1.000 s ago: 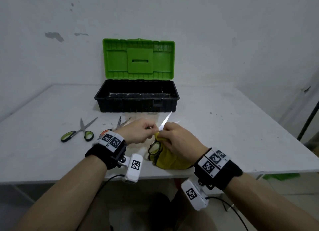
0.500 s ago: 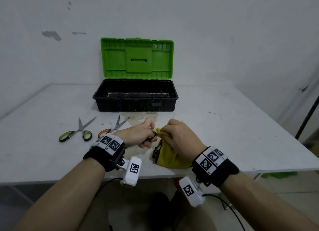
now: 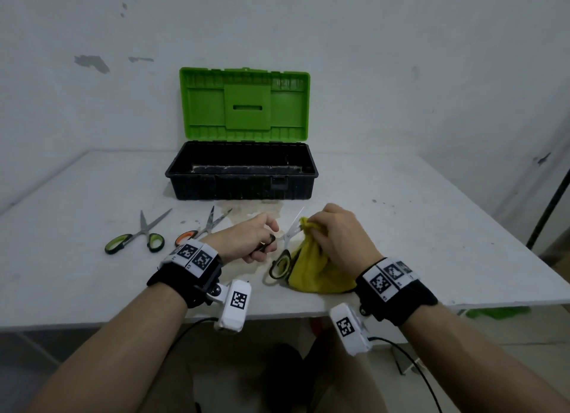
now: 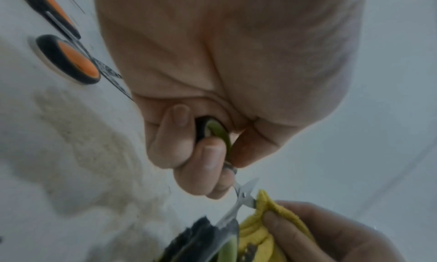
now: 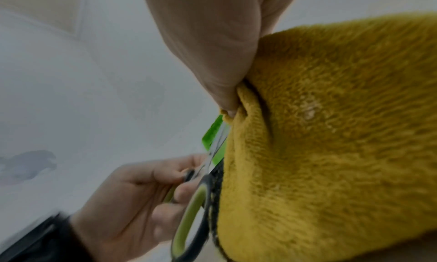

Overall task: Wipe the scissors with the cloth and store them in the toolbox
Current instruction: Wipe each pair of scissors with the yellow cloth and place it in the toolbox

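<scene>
1. The held scissors (image 3: 285, 246) are gripped by one green-and-black handle loop in the left hand (image 3: 246, 238), whose fingers are curled tightly round it; the other loop hangs free just above the table (image 3: 416, 227).
2. The yellow cloth (image 3: 314, 267) is pinched by the right hand (image 3: 337, 232), thumb and fingers closed over a fold that is wrapped round one opened blade near the pivot, as is seen from the left wrist; the second blade stands clear, pointing up and away.
3. The step in hand is judged to be the wiping of a blade. It is best done with the cloth drawn from pivot to tip, pressure being kept on the flat sides so that the edge is not run into the fingertips.
4. The handle should be held steady, so that the blades are not swung shut on the cloth or on a finger.
5. The bare blade is presumably to be wiped likewise before storage.
6. The toolbox (image 3: 242, 178) stands open beyond the hands, its green lid (image 3: 245, 104) raised; nothing can be made out inside it from the head view.
7. Two other pairs lie to the left: green-handled scissors (image 3: 138, 237) and orange-handled scissors (image 3: 200, 230), the latter just beside the left wrist.
8. A pale stain (image 3: 249, 209) is spread on the table between toolbox and hands.
9. No obstacle is seen between hands and toolbox.
</scene>
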The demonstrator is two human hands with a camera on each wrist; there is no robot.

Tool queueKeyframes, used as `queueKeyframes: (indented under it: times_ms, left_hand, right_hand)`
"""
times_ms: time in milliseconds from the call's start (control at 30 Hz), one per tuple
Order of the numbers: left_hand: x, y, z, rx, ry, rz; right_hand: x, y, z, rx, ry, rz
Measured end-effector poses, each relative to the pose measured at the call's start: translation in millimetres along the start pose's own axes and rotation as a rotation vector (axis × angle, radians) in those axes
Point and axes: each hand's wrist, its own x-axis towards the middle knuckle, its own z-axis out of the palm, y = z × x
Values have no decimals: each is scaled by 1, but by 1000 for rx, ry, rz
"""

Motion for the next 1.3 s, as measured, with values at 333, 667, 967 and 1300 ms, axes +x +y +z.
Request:
queueKeyframes:
  times_ms: [333, 667, 967, 1300]
  left_hand:
    - [10, -5, -3, 109, 258, 195]
    - [12, -1, -5, -34, 312, 142]
    - [10, 2, 8, -211, 188, 35]
    - [17, 2, 16, -192, 97, -12]
  right_hand:
    - [4, 16, -16, 160, 88, 82]
    - [5, 17, -12, 169, 81, 88]
    - [5, 9, -5, 156, 39, 48]
    - [4, 7, 2, 152, 30, 51]
